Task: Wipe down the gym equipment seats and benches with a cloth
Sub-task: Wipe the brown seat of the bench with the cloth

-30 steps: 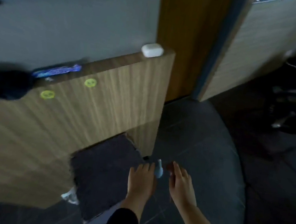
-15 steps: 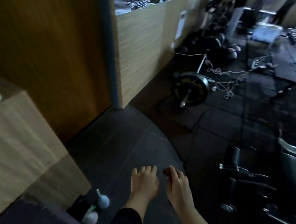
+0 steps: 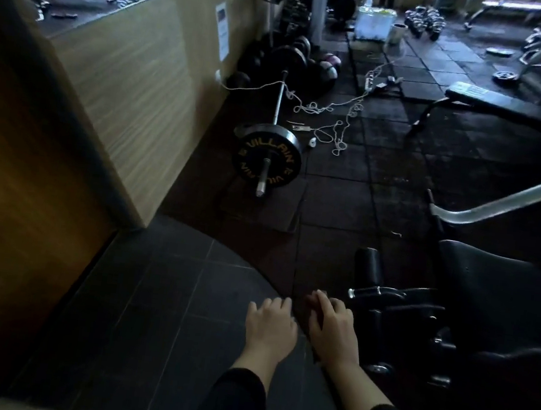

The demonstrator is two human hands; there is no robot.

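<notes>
Head view: both hands hover low centre, the left hand [image 3: 272, 327] with fingers loosely curled and holding nothing. The right hand [image 3: 331, 330] curls its fingers over a dark reddish cloth [image 3: 312, 305]; a black machine seat [image 3: 505, 291] sits at right

A gym: a loaded barbell [image 3: 268, 156], dumbbells [image 3: 424, 20] and a padded bench [image 3: 516, 106] on rubber floor tiles [image 3: 337, 206].

A dark reddish cloth [image 3: 312, 305] lay bunched under the right hand [image 3: 331, 330]. A black padded seat [image 3: 499, 286] sat right of both hands. A bench [image 3: 502, 104] stood far ahead.
</notes>
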